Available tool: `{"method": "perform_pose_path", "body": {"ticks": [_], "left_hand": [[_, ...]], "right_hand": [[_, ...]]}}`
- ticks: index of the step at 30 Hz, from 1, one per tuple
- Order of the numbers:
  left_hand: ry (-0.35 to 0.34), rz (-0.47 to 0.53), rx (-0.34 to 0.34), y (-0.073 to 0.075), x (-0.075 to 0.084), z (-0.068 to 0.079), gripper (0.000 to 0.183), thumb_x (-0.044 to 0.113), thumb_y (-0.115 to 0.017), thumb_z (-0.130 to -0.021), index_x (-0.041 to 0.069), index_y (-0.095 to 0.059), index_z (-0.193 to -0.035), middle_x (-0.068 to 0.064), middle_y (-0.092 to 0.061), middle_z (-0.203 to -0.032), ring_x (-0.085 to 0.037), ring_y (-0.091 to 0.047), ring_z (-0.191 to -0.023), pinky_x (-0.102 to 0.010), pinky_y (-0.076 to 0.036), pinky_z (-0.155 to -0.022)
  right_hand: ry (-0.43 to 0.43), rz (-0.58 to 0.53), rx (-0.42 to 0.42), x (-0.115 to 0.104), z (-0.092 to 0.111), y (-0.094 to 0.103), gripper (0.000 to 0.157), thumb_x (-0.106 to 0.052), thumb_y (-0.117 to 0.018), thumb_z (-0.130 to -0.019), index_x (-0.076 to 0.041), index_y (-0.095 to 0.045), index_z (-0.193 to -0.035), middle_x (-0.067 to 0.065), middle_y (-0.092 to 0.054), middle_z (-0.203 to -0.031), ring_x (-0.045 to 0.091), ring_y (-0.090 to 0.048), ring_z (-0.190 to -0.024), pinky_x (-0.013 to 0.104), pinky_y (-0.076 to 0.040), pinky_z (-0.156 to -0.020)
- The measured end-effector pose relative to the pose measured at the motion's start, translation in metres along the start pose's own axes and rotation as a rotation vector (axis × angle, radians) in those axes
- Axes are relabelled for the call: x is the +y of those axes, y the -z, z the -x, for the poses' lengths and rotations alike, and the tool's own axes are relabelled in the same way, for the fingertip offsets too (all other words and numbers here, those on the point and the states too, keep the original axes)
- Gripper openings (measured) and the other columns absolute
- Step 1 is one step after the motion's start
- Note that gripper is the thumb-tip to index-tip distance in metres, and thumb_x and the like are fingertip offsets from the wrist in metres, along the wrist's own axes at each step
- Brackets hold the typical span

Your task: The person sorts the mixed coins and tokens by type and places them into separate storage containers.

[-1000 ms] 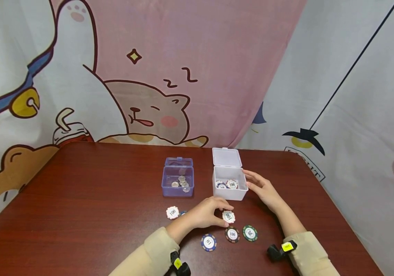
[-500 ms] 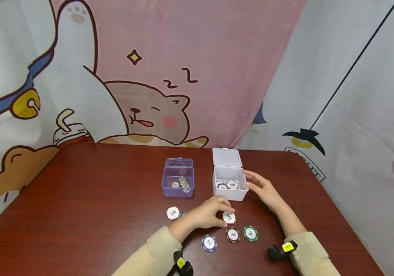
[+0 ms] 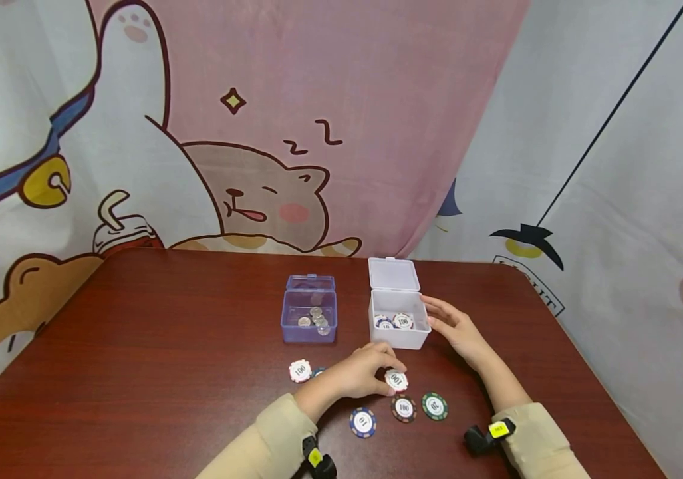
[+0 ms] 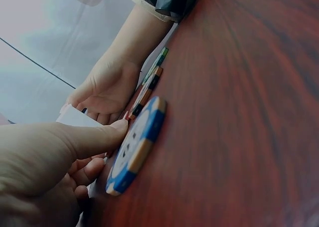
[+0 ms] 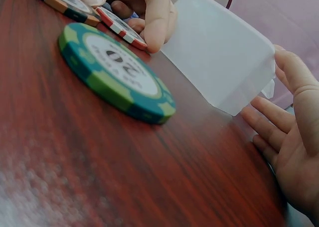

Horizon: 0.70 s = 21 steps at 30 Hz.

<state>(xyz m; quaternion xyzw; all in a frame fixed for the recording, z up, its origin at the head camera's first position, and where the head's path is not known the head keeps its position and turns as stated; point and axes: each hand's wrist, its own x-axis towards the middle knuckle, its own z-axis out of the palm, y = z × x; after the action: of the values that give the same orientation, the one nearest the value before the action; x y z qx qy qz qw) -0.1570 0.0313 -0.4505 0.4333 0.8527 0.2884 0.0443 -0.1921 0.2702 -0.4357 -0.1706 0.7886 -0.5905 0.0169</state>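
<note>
Seen from the head, the person's left hand [image 3: 358, 374] pinches a white chip [image 3: 397, 380] marked 100, thumb on the near side, index finger on the far side. The chip lies on the desk [image 3: 167, 346] just in front of the white box [image 3: 398, 340], nearer the right edge than the left. Compared with half a second ago, the index finger has closed in, so the chip now looks caught, though not raised. The right hand [image 3: 462, 340] has stayed put, its fingers extended and touching the white box's right side, perhaps to steady it. That box stands open towards the far edge with more chips [image 3: 403, 321] inside, beside a blue box [image 3: 298, 335] holding clear pieces [image 3: 318, 319]. A brown chip [image 3: 404, 408], a green chip [image 3: 435, 406] and a blue chip [image 3: 363, 422] lie loose towards the near edge

From the left wrist, the blue chip looms in front; only a red sliver of the pinched one shows by the thumb

From the right wrist, the green chip lies nearest; beyond it the white chip sits between thumb and finger, seemingly low against the desk
</note>
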Motion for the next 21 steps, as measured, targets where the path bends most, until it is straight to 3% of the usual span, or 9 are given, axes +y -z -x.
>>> {"method": "perform_pose_path", "body": {"ticks": [10, 21], "left_hand": [[0.015, 0.018, 0.023, 0.001, 0.003, 0.003, 0.036, 0.026, -0.074, -0.073, 0.017, -0.066, -0.107, 0.009, -0.051, -0.093, -0.003, -0.042, -0.091, -0.018, -0.032, -0.079], [-0.048, -0.043, 0.067, 0.013, 0.012, 0.007, 0.038, 0.031, -0.071, -0.075, 0.016, -0.065, -0.109, 0.010, -0.050, -0.096, -0.005, -0.042, -0.094, -0.024, -0.032, -0.081]], "right_hand": [[-0.001, 0.012, 0.000, 0.001, 0.000, 0.001, 0.044, -0.003, -0.051, -0.090, 0.000, -0.041, -0.132, 0.025, -0.043, -0.128, 0.038, -0.040, -0.116, 0.019, -0.041, -0.081], [0.019, 0.000, -0.010, 0.003, 0.000, 0.002, 0.044, -0.001, -0.050, -0.090, 0.001, -0.040, -0.132, 0.026, -0.042, -0.128, 0.040, -0.040, -0.116, 0.020, -0.041, -0.081]]}}
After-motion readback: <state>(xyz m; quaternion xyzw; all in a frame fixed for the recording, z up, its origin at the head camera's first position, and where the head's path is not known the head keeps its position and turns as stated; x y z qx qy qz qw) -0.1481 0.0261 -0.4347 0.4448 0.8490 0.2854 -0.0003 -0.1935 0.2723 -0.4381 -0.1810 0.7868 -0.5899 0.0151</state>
